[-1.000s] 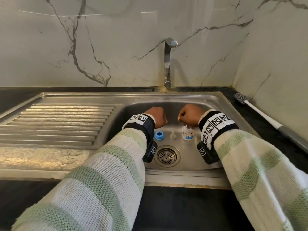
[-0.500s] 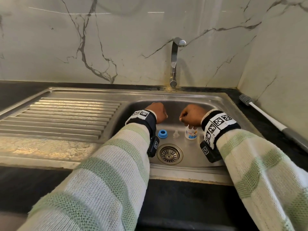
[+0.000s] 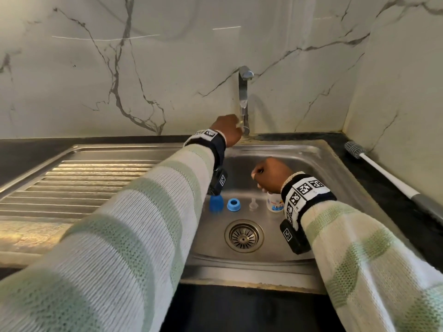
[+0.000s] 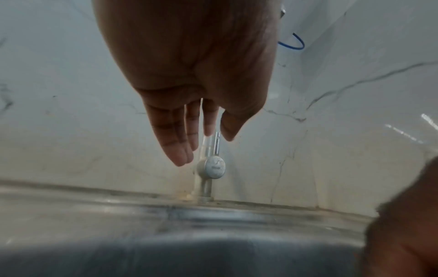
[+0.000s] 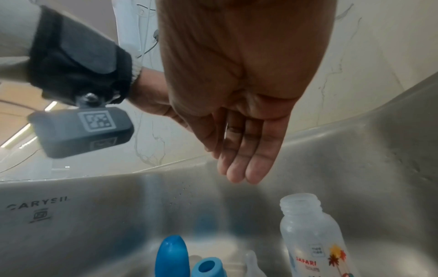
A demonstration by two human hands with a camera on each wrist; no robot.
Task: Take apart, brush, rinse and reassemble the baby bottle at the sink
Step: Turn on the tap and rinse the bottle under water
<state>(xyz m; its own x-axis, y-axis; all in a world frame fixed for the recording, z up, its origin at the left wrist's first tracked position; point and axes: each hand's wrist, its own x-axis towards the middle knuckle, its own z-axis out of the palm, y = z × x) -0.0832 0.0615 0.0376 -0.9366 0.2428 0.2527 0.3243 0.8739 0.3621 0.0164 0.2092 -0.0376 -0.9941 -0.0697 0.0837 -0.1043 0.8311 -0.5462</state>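
1. The left hand [image 3: 227,131] is at the tap [image 3: 243,101]; contact is unclear. Its fingers [image 4: 176,142] are straight.
2. The right hand [image 3: 271,172], fingers relaxed and empty, hovers just above the upright, uncapped bottle [image 5: 312,236] in the sink [image 3: 318,154].
3. Blue cap [image 3: 216,203], blue ring [image 3: 232,204] and clear nipple [image 3: 252,204] stand left of the bottle.

Bottle [image 5: 310,238] clear plastic, printed label, neck open, upright on my sink floor [image 3: 268,245], rightmost in row. Left of it, apart: clear nipple [image 3: 252,203]; blue ring [image 3: 232,204], opening up; blue cap [image 3: 216,203], dome up. Drain [image 3: 244,236] nearer me. Brush [image 3: 383,173] flat on right counter.
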